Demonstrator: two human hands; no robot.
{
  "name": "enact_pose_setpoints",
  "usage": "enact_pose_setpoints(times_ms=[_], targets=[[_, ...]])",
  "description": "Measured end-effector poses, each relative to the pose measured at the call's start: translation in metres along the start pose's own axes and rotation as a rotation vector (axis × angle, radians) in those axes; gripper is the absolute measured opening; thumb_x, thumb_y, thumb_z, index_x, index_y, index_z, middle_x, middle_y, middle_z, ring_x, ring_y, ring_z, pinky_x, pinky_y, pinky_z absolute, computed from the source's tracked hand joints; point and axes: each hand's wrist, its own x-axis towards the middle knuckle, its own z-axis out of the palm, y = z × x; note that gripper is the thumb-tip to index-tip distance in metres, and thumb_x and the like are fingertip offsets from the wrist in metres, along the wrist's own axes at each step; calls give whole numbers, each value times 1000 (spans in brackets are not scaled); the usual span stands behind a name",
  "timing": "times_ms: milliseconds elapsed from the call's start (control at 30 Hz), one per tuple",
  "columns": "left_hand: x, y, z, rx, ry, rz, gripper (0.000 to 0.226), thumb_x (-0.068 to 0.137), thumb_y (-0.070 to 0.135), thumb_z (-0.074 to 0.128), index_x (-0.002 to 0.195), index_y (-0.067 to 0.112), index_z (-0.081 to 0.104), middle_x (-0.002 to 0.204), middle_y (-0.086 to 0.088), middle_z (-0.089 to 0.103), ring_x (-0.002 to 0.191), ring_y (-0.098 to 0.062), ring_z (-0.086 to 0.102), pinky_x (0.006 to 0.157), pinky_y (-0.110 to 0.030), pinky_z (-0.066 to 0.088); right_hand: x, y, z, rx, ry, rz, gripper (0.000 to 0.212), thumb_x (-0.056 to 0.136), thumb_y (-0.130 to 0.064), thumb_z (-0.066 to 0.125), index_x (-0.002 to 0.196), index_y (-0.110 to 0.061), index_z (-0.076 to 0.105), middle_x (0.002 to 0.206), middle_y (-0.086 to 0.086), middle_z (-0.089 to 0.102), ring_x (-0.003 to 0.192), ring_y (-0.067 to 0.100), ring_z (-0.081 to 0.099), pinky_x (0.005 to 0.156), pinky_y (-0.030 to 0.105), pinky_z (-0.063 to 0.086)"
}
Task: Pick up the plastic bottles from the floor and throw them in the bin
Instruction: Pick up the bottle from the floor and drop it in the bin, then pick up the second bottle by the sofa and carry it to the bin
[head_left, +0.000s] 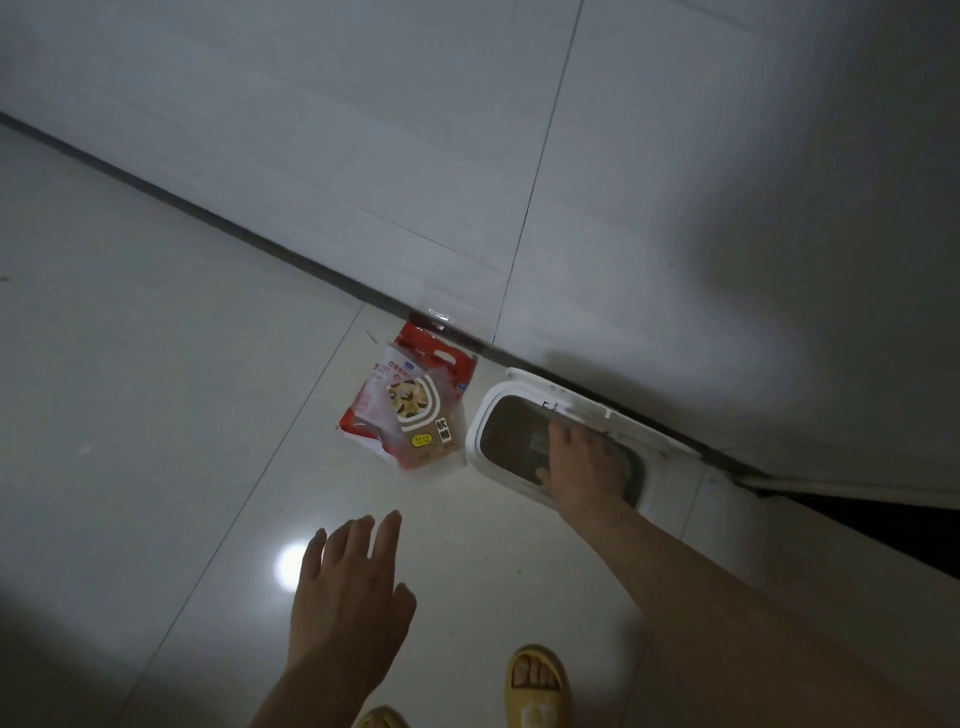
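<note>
One right hand reaches over the bin, its opening lengthwise along the wall

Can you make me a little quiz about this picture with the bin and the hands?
1. True or false: the right hand is over the opening of the white bin.
2. What lies on the floor just left of the bin? A) snack packets B) a broom C) a shoe box
3. Fill in: the left hand is open and holds ____.

Key:
1. True.
2. A, the snack packets.
3. Nothing; its fingers are spread above the floor.
</note>
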Motion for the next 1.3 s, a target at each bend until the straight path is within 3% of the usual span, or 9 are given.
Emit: enact_pose_setpoints(times_ms=[100, 233, 367, 500, 633, 767, 1067, 1300], targets=[[-6, -7, -4, -43, -7, -27, 63, 89, 40, 42, 142, 23, 13, 150, -2, 30, 138, -21, 25, 117, -40, 11, -13, -7, -9, -13, 20, -37, 62, 90, -36, 57, 139, -13, 27, 142, 15, 38, 128, 32, 42, 100, 41, 41], [-21, -27, -3, -113, 49, -75, 64, 72, 30, 68, 130, 15, 45, 127, -12, 59, 119, -31, 52, 106, -49, 35, -43, -28, -20, -20, 26, -121, 63, 89, -36, 58, 139, -15, 27, 142, 15, 37, 127, 31, 42, 100, 40, 42], [-48, -50, -30, -182, 52, -172, 63, 83, 35, 53, 139, 21, 28, 141, -5, 45, 131, -23, 37, 114, -41, 20, -81, -69, -40, -78, 1, -225, 67, 90, -37, 56, 143, -16, 22, 147, 15, 33, 132, 33, 38, 105, 41, 40], [-84, -91, -66, -258, 119, -264, 64, 77, 30, 62, 134, 16, 38, 133, -12, 53, 125, -29, 46, 110, -48, 29, -126, -129, -76, -72, 0, -364, 72, 91, -37, 55, 147, -20, 13, 154, 12, 25, 138, 31, 31, 112, 43, 35], [-129, -161, -113, -290, 146, -378, 64, 88, 39, 42, 142, 21, 12, 151, -5, 26, 138, -22, 22, 116, -40, 9, -177, -215, -126, -132, 8, -509, 70, 91, -39, 56, 146, -21, 16, 155, 12, 22, 140, 32, 26, 112, 44, 35], [-180, -255, -155, -359, 229, -503, 66, 88, 39, 43, 143, 21, 10, 153, -7, 22, 140, -25, 18, 117, -42, 8, -228, -320, -180, -232, 28, -661, 69, 93, -39, 50, 148, -22, 12, 158, 6, 15, 143, 28, 20, 114, 44, 25], [-291, -471, -245, -347, 291, -723, 69, 86, 40, 42, 143, 22, 7, 154, -7, 17, 140, -27, 15, 117, -43, 9, -335, -568, -262, -309, 75, -853, 67, 94, -37, 49, 148, -23, 13, 158, 7, 13, 142, 29, 19, 115, 42, 22], [-302, -607, -303, -448, 352, -844, 71, 83, 43, 47, 141, 23, 11, 153, -8, 17, 139, -27, 16, 116, -42, 12, -359, -736, -320, -329, 108, -970, 64, 94, -39, 47, 148, -24, 15, 158, 5, 13, 142, 28, 20, 114, 42, 22]])
